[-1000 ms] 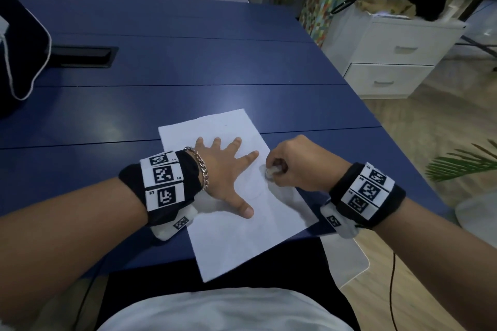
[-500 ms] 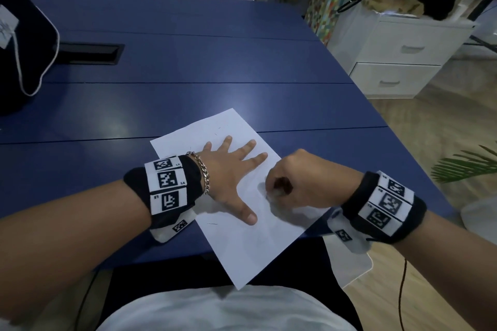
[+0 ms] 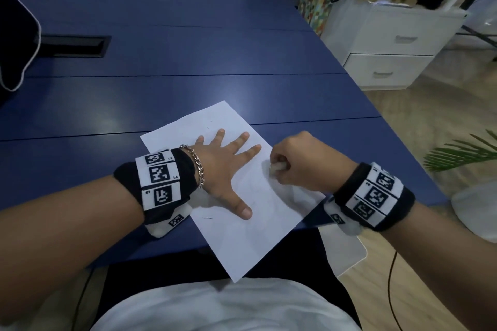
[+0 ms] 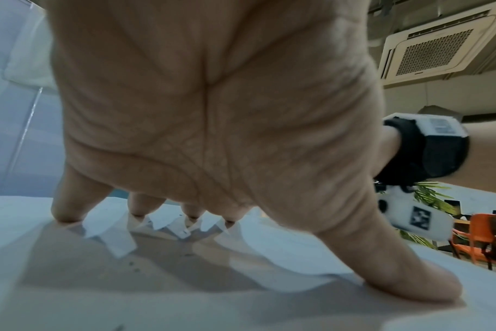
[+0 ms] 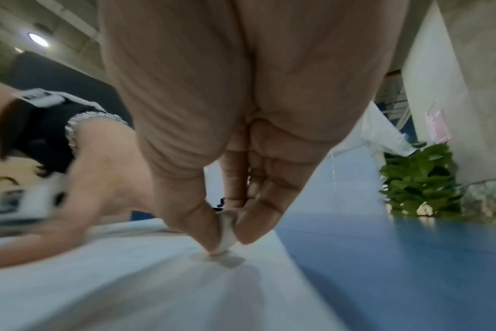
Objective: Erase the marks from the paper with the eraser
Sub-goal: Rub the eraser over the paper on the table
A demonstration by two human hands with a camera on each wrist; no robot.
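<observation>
I am rubbing now. My right grip (image 3: 301, 162) pinches the eraser (image 3: 278, 166) down on the paper (image 3: 252, 244), near the counter's (image 3: 188, 48) front edge (my flat, spread left grip (image 3: 220, 169) holds it). Next I need gentle rubs over the other little marks.

White paper (image 3: 258, 226) flat, skewed, near table edge, corner overhanging; small white eraser (image 3: 278, 166) pressed onto right side.
</observation>
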